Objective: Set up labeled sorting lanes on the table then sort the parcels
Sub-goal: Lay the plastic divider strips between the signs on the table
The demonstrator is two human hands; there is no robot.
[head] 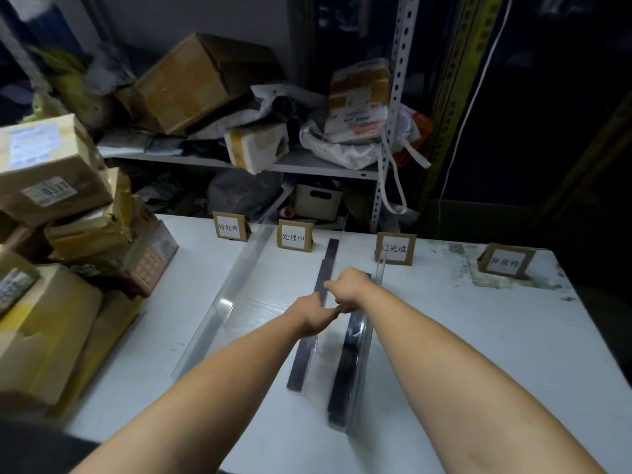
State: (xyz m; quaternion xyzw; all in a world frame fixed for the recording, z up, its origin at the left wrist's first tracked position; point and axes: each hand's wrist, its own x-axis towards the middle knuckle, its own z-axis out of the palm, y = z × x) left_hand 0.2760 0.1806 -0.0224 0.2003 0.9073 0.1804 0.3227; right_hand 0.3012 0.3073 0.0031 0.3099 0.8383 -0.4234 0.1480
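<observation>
Lane setup is in hand, sorting not begun. Four labels (294, 237) stand along the desk's (478, 336) far edge. One clear divider (236, 289) lies to the left. The left hand (313, 316) and right hand (350, 290) meet mid-desk with fingers curled. The right seems to grip the blurred right divider (352, 364). I cannot tell what the left holds. The next move is probably lining that divider up with its label. Parcels (51, 200) sit stacked at the left.

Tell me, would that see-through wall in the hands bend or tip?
Probably stiff: the clear divider shows straight edges though the left hand and right hand grip only its middle. It looks thin on a narrow dark base strip, so a sideways push might tip it. Glossy, so likely slippery.
</observation>
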